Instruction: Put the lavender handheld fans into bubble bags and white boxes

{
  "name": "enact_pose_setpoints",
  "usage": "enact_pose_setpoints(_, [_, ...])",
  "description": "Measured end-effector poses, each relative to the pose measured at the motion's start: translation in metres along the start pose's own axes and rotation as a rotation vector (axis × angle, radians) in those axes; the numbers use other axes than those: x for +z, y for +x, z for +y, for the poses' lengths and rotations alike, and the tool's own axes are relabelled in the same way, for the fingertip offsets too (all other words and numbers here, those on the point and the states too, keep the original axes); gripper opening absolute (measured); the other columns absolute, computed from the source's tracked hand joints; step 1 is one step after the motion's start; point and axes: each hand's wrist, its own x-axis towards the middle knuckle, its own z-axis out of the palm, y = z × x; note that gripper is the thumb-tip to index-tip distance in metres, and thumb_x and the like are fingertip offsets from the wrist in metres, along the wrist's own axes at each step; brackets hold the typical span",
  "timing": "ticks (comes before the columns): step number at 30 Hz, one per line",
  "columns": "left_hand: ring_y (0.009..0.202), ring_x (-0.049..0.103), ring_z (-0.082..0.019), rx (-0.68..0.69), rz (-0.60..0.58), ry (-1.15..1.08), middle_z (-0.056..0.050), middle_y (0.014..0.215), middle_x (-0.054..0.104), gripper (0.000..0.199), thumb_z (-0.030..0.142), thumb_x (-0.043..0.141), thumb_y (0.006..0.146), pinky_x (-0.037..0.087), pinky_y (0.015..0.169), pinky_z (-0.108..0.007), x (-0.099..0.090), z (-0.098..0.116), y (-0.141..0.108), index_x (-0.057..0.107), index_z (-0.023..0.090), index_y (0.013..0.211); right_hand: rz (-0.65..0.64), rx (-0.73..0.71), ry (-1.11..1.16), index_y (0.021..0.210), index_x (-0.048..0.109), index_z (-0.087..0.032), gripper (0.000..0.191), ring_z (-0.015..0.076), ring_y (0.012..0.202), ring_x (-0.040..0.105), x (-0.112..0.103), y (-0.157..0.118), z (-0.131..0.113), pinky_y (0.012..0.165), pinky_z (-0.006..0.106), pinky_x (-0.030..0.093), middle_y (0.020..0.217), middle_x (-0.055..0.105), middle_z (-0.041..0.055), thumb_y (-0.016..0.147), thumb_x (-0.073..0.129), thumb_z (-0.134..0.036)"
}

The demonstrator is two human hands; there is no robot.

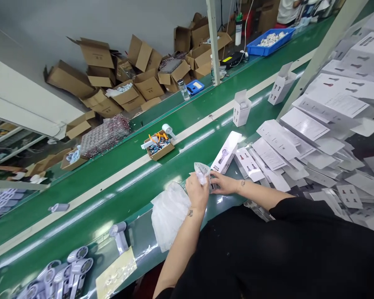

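Observation:
My left hand (198, 192) is closed around an item in a clear plastic bag (202, 172); the bag's top sticks up past the fingers. Right beside it, my right hand (222, 183) has its fingers curled, thumb and fingers around a small greyish part that I cannot make out. Just beyond the right hand a white box printed with a handheld fan (226, 153) lies tilted on the bench. A pile of thin white plastic bags (171, 214) lies against my left forearm.
Lilac handheld fans (81, 265) cluster at lower left, near a paper sheet (116, 274). Flat white cartons (277, 141) are heaped at right. On the green conveyor (121, 187) stand open white boxes (241, 109) and a small parts carton (161, 150). A post (213, 41) rises behind.

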Motion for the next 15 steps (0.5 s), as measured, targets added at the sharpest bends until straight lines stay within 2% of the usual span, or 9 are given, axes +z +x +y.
enact_pose_setpoints(2, [0.1,0.054,-0.027,0.035,0.062,-0.067,-0.014,0.102,0.059,0.033,0.037,0.05,0.083,0.041,0.089,-0.041,0.007,0.001,-0.002,0.053,0.014,0.107,0.047,0.037,0.038,0.12,0.041,-0.019,0.052,0.0251,0.131,0.032,0.0,-0.004,0.001,0.103,0.046,0.035,0.136,0.031,0.0176,0.076,0.066,-0.03])
enact_pose_setpoints(4, [0.101,0.055,-0.026,0.059,0.063,-0.107,-0.015,0.106,0.059,0.038,0.037,0.05,0.083,0.041,0.089,-0.04,0.013,0.001,-0.005,0.051,0.014,0.113,0.096,0.07,0.076,0.122,0.038,-0.018,0.057,0.0265,0.13,0.033,0.0,-0.006,0.001,0.103,0.047,0.036,0.134,0.034,0.0189,0.074,0.067,-0.031])
enact_pose_setpoints(7, [0.098,0.058,-0.025,0.088,-0.166,-0.034,-0.015,0.104,0.061,0.038,0.037,0.05,0.084,0.042,0.087,-0.037,0.015,-0.001,-0.01,0.052,0.015,0.114,0.067,0.115,0.108,0.126,0.038,-0.016,0.061,0.0277,0.13,0.035,0.0,-0.001,-0.002,0.105,0.046,0.033,0.133,0.04,0.019,0.075,0.066,-0.031])
enact_pose_setpoints(9, [0.1,0.058,-0.026,0.087,-0.322,0.087,-0.014,0.106,0.062,0.042,0.039,0.049,0.085,0.038,0.093,-0.041,0.008,-0.004,-0.01,0.049,0.017,0.121,0.025,0.146,0.116,0.13,0.036,-0.015,0.063,0.0275,0.129,0.036,0.003,0.006,-0.006,0.107,0.044,0.032,0.133,0.041,0.0179,0.075,0.064,-0.03])
enact_pose_setpoints(11, [0.11,0.051,-0.031,0.07,-0.394,0.267,-0.014,0.108,0.063,0.052,0.047,0.049,0.084,0.027,0.1,-0.053,-0.006,-0.012,-0.007,0.044,0.02,0.128,0.026,0.173,0.126,0.132,0.034,-0.015,0.065,0.027,0.128,0.038,0.006,0.013,-0.012,0.106,0.043,0.033,0.133,0.042,0.0169,0.075,0.063,-0.027])
enact_pose_setpoints(13, [0.122,0.039,-0.038,0.081,-0.489,0.437,-0.014,0.11,0.062,0.058,0.054,0.053,0.079,0.014,0.101,-0.063,-0.021,-0.023,0.001,0.046,0.023,0.127,0.058,0.198,0.147,0.133,0.032,-0.015,0.067,0.0269,0.126,0.041,0.008,0.018,-0.016,0.104,0.043,0.036,0.132,0.042,0.0168,0.074,0.062,-0.025])
enact_pose_setpoints(15, [0.127,0.031,-0.041,0.149,-0.629,0.534,-0.014,0.12,0.056,0.059,0.055,0.063,0.072,0.013,0.1,-0.064,-0.032,-0.033,0.011,0.052,0.026,0.122,0.085,0.205,0.17,0.133,0.029,-0.016,0.07,0.0275,0.124,0.042,0.01,0.02,-0.018,0.102,0.043,0.037,0.131,0.041,0.0169,0.072,0.062,-0.023])
